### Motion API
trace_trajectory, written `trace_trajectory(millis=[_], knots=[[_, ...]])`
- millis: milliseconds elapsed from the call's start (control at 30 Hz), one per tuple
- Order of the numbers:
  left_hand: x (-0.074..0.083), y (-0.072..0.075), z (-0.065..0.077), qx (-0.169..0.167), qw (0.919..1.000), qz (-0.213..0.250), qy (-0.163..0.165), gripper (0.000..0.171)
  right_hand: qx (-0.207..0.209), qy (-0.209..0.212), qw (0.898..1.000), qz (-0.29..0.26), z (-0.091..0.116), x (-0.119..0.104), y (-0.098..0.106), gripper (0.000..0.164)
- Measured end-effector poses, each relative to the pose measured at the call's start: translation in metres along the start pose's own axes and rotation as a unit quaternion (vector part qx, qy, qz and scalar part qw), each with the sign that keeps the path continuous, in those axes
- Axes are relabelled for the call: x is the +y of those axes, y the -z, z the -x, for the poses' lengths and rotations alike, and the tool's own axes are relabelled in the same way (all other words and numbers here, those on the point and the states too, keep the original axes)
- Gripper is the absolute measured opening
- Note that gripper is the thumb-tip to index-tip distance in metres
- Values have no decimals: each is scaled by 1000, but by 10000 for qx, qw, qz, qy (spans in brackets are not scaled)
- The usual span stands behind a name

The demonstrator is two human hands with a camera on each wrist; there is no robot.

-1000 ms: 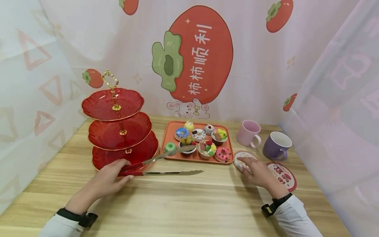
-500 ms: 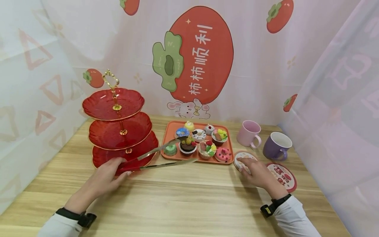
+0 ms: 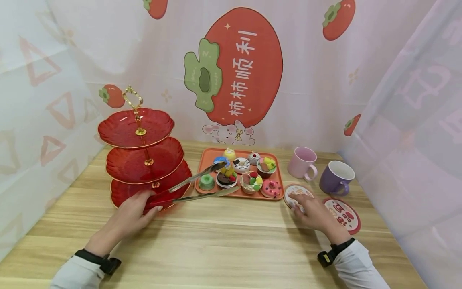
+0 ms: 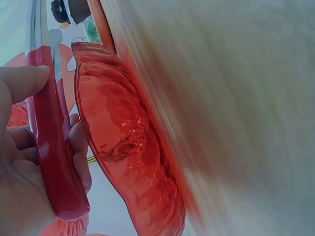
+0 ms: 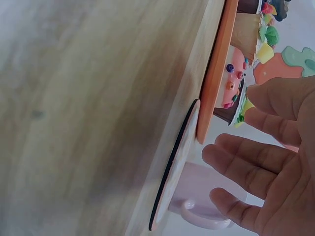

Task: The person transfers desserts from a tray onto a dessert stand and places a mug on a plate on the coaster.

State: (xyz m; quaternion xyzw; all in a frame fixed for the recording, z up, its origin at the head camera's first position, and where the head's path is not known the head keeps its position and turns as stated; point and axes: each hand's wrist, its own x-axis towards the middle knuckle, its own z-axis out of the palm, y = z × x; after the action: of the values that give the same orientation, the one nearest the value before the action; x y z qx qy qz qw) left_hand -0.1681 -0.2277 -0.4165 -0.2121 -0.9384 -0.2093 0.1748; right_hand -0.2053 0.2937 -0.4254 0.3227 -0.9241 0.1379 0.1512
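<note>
My left hand (image 3: pixel 131 216) grips a pair of tongs (image 4: pixel 54 147) by the red handle, thumb on one side and fingers on the other. The metal arms stand spread apart over the front left of the orange tray (image 3: pixel 202 158). In the head view the chocolate cupcake (image 3: pixel 225 180) and a green ring-shaped cake (image 3: pixel 207 182) show between them. The red three-tier stand (image 3: pixel 135 164) is just behind that hand. My right hand (image 3: pixel 315 214) hovers over a round coaster (image 3: pixel 290 196), fingers relaxed and apart, holding nothing in the right wrist view.
Several more toy cakes fill the tray, including a pink donut (image 3: pixel 271 188) and a white donut (image 3: pixel 241 165). Behind the coasters stand a pink mug (image 3: pixel 301 164) and a purple mug (image 3: pixel 332 180). A second, red-rimmed coaster (image 3: pixel 346 214) lies by the right wrist.
The tongs have swung up and away from me; their lower arm has come to the tray's front edge, and the upper tip now reaches past the chocolate cupcake. The right hand stays put.
</note>
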Motion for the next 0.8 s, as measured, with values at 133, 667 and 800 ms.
trace_trajectory(millis=[133,667,800], knots=[[0,-2,-2,-34,10000,-8,18,36,-37,-25,10000,0,1,1,-1,36],[4,-7,-11,-456,9988,-12,146,34,-142,-115,9998,-19,3,-2,0,35],[6,-8,-13,-548,9983,-61,192,30,-239,-229,9994,-45,2,-4,0,35]])
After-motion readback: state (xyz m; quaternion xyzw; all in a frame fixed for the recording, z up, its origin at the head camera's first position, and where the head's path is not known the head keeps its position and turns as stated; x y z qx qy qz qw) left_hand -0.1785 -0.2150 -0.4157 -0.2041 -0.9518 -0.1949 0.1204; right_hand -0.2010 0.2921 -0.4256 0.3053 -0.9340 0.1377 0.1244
